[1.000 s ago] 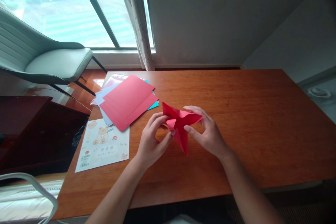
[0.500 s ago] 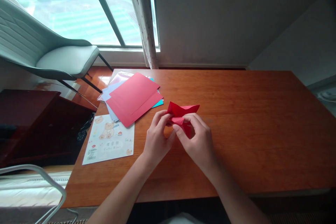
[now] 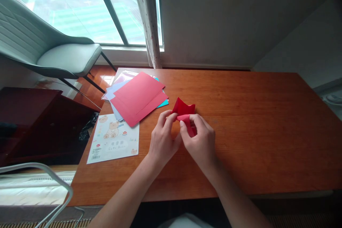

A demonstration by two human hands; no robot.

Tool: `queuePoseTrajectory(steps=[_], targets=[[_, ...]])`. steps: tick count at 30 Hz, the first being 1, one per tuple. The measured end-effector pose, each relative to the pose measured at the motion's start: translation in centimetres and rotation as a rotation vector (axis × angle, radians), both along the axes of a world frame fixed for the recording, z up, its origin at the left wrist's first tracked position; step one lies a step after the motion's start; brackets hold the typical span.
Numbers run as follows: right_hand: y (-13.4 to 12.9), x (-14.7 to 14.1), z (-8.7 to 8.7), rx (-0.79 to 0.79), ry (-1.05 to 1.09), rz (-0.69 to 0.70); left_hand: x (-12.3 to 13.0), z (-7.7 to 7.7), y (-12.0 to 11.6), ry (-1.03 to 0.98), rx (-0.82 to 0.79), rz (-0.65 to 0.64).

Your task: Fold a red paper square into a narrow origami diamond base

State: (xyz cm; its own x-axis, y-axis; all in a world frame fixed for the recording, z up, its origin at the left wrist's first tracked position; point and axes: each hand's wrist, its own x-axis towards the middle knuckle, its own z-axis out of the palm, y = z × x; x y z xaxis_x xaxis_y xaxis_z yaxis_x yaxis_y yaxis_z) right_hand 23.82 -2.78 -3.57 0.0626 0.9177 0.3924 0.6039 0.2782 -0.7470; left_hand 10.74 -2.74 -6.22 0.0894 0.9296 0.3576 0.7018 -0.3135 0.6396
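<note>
Between my two hands is a piece of folded red paper [image 3: 184,108], its pointed flaps rising above my fingers. My left hand [image 3: 165,137] pinches its left side with thumb and fingers. On the right side, my right hand [image 3: 200,136] is closed around a lower fold, the thumb pressed near the middle. My fingers hide part of the folds. To the left lie red sheets [image 3: 139,98] stacked over pale blue sheets [image 3: 112,93].
A white sheet with bear drawings [image 3: 114,142] lies at the left of the wooden table [image 3: 253,124]. A grey chair [image 3: 69,58] stands beyond the left edge, near the window [image 3: 80,14] and curtain [image 3: 146,14]. A white curved tube [image 3: 48,172] is at lower left.
The red paper's upper flaps have changed shape, with the right point drawn inward. My right fingers have shifted on the fold. The view has moved slightly.
</note>
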Motion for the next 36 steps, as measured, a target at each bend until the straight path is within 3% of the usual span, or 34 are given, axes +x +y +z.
queuePoseTrajectory(steps=[7, 20, 36], targets=[[0.3, -0.4, -0.1, 0.033, -0.065, -0.064, 0.1, -0.3, 0.0, -0.031, -0.033, -0.003], [0.5, 0.0, -0.1, 0.087, -0.155, -0.005, -0.5, 0.0, 0.7, -0.153, -0.021, -0.046], [0.7, 0.4, 0.1, 0.109, -0.161, -0.007, -0.6, -0.2, 1.0, -0.135, -0.022, -0.07]])
